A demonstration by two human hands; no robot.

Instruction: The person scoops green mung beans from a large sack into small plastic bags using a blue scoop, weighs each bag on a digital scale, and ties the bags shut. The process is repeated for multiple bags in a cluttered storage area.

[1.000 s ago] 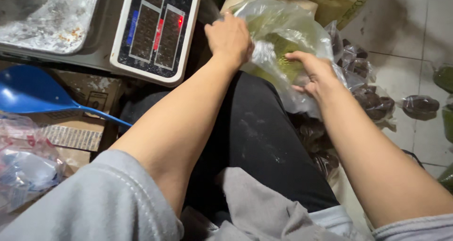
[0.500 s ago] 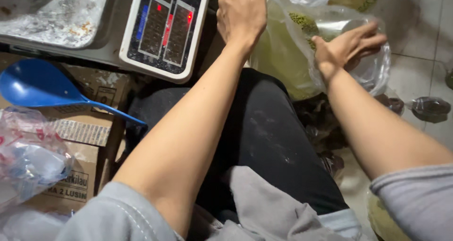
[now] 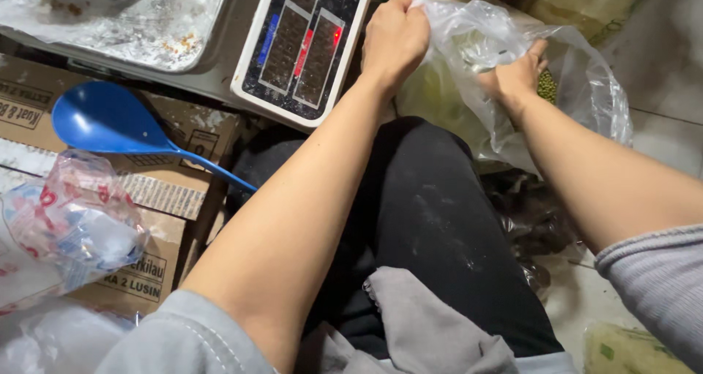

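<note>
Bag: the clear plastic bag (image 3: 505, 45) is thin, crinkly, mouth up, past the knees, small green beans (image 3: 546, 85) inside.
Left hand (image 3: 395, 37): fist gripping the bag's rim.
Right hand (image 3: 516, 77): fingers pinch the bag.

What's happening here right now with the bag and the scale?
A seated person works a clear plastic bag of small green beans just past their knee. The left hand grips the bag's top edge, and the right hand reaches inside it. A digital scale sits alongside, untouched, and a blue scoop lies on cardboard boxes.
</note>
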